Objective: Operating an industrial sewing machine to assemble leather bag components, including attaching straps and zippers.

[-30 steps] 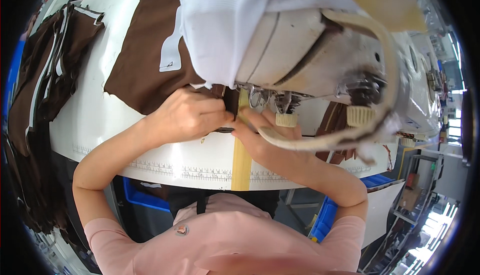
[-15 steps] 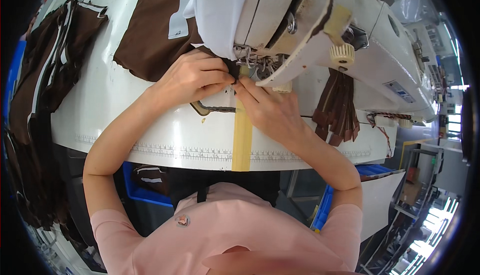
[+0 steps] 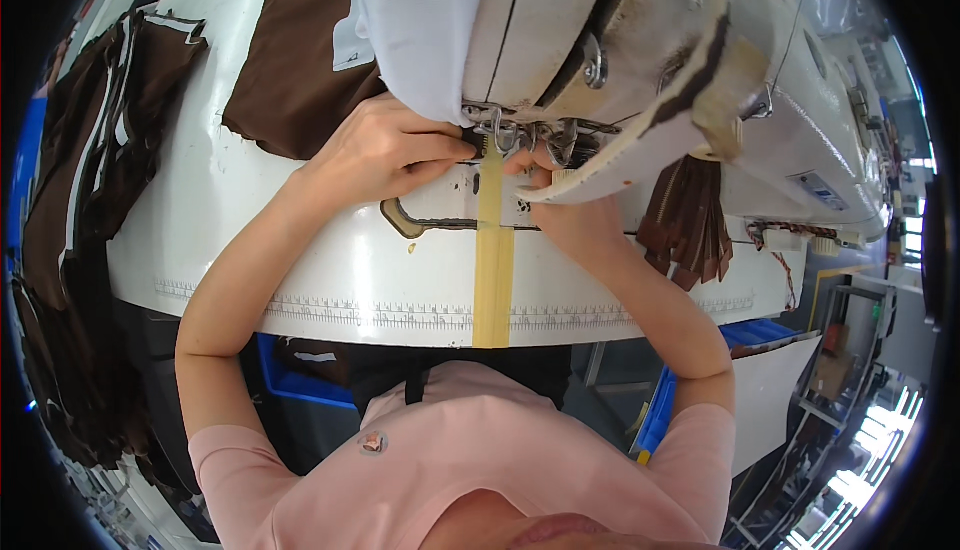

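My left hand (image 3: 385,150) pinches a small dark piece of fabric (image 3: 470,142) right under the presser foot (image 3: 505,138) of a cream sewing machine (image 3: 640,60). My right hand (image 3: 565,205) lies just right of the needle, partly hidden under the machine head, its fingertips at the same dark piece. A strip of tan tape (image 3: 493,250) runs on the white table (image 3: 330,280) from the needle to the front edge.
A large brown fabric piece (image 3: 295,60) lies behind my left hand. A white cloth (image 3: 420,20) drapes over the machine. Brown cut pieces (image 3: 85,170) hang at the left, more brown strips (image 3: 690,220) at the right. Blue bins (image 3: 300,370) sit below the table.
The view has tilted so the machine head now fills more of the top. Both hands have stayed at the needle, fingers pushed closer under the presser foot.
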Demonstrator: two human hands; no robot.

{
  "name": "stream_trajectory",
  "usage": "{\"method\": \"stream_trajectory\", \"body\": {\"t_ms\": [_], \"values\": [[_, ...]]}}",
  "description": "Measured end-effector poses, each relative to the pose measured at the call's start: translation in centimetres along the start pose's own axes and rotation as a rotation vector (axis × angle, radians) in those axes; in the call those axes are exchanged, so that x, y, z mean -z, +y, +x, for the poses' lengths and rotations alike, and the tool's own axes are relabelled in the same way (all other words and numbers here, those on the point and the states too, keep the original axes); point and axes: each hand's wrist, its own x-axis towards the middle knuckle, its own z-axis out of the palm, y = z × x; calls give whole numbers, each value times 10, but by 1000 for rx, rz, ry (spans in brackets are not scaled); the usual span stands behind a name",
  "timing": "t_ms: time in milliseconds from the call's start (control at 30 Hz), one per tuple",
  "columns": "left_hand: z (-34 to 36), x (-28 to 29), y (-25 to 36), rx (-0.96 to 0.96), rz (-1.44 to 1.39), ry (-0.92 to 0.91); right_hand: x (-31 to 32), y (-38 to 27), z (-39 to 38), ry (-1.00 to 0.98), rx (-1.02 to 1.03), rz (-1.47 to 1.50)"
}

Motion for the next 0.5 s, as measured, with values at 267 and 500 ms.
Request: {"method": "stream_trajectory", "body": {"t_ms": [267,500], "values": [[4,4,-1,-194,165,-8,2,-2,8,118,-119,330],[2,10,-7,-152,185,45,-8,5,12,193,425,-395]]}}
